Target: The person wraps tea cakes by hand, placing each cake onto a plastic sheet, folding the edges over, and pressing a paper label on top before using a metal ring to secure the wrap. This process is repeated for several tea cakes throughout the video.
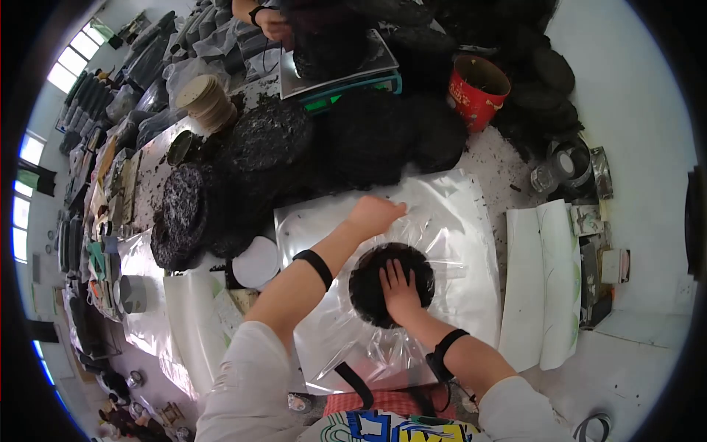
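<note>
A round black disc [364,287] lies on a sheet of clear film over a shiny silvery sheet [324,353]. My right hand [401,293] rests flat on the disc with its fingers spread, holding nothing. Beyond the disc, my left hand [377,215] is above the film with its fingers curled together; it seems to pinch the film's far edge, though what lies between the fingertips is too small to make out. Creases in the film run out from around the disc.
Dark round cakes [272,136] are piled behind the sheet. A red bucket [479,92] stands back right. At the back, another person's hand [275,26] is beside a scale [387,77]. White sheets [523,287] lie right; a metal ring [132,293] stands left.
</note>
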A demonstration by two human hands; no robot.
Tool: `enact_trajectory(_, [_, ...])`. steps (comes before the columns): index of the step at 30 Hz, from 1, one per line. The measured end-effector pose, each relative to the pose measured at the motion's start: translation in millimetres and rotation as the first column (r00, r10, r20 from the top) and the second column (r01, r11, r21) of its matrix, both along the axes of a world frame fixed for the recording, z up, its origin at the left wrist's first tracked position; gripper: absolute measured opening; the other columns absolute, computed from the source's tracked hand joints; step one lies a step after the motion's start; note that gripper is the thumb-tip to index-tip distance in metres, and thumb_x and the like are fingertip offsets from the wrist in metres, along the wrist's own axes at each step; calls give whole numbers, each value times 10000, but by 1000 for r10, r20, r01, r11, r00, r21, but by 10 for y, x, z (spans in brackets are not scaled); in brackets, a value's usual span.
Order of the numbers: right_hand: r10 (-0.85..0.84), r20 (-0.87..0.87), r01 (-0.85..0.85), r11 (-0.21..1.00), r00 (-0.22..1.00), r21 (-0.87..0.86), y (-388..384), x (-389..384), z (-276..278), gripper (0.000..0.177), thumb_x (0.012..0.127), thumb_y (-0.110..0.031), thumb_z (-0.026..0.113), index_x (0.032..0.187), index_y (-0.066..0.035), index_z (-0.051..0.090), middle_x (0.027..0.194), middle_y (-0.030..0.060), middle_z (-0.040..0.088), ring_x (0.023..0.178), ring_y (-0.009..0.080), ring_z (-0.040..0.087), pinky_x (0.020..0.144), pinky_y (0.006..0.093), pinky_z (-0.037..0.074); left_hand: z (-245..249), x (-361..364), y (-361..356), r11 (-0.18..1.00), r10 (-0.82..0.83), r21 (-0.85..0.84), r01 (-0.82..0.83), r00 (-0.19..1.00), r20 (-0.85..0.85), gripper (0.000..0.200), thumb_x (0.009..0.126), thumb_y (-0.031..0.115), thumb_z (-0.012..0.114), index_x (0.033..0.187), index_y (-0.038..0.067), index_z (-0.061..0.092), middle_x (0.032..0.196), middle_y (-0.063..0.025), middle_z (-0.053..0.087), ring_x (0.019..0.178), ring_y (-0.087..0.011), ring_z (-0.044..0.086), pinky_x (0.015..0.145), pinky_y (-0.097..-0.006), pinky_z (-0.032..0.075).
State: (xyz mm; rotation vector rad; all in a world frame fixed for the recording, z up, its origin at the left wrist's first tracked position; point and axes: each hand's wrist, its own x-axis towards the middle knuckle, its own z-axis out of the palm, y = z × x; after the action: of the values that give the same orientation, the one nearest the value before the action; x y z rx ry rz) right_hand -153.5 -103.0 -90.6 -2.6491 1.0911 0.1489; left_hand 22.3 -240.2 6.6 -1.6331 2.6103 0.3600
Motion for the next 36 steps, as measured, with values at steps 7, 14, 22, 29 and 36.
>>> enact_trajectory(7, [-47,473,-152,915,880,373,-498,-36,661,659,793,-382,701,1311,-24,506,1385,210,459,1310,363,413,1103,474,304,-1205,71,91,970,179,208,-128,952,-247,300,947,414,453,911,145,583,710,-155,638,690,-374,635,616,-490,481])
enact_trajectory(14, [-817,469,508,576,335,640,-1944,-400,-44,660,860,-294,686,1347,45,397,1174,172,571,1028,231,588,858,335,485,-1189,68,89,989,47,147,-4,954,-295,290,917,429,496,854,162,591,658,-131,615,666,-350,632,601,-474,481])
enact_trajectory(22, [-962,236,214,203,-141,956,-2834,1103,371,951,695,-324,842,1350,131,324,1263,205,507,1179,274,490,1038,338,367,-1125,75,102,989,51,146,-5,948,-314,322,931,422,485,871,129,601,707,-112,653,690,-330,651,627,-455,502])
enact_trajectory(29, [-876,432,-234,475,-213,848,-2459,340,1266,796,827,-105,668,1481,-62,218,1430,135,383,1274,269,423,1062,376,376,-1175,168,72,948,279,223,-225,927,-252,333,946,378,461,930,93,633,914,-171,665,871,-337,650,735,-445,509])
enact_trajectory(36, [-954,262,-218,228,145,949,-1506,-568,1667,613,871,-119,563,1437,-63,333,1375,133,475,1232,262,500,1047,378,404,668,406,452,732,462,680,-34,-709,-533,617,962,445,497,1449,96,350,1398,-141,439,1307,-216,393,1072,-302,295])
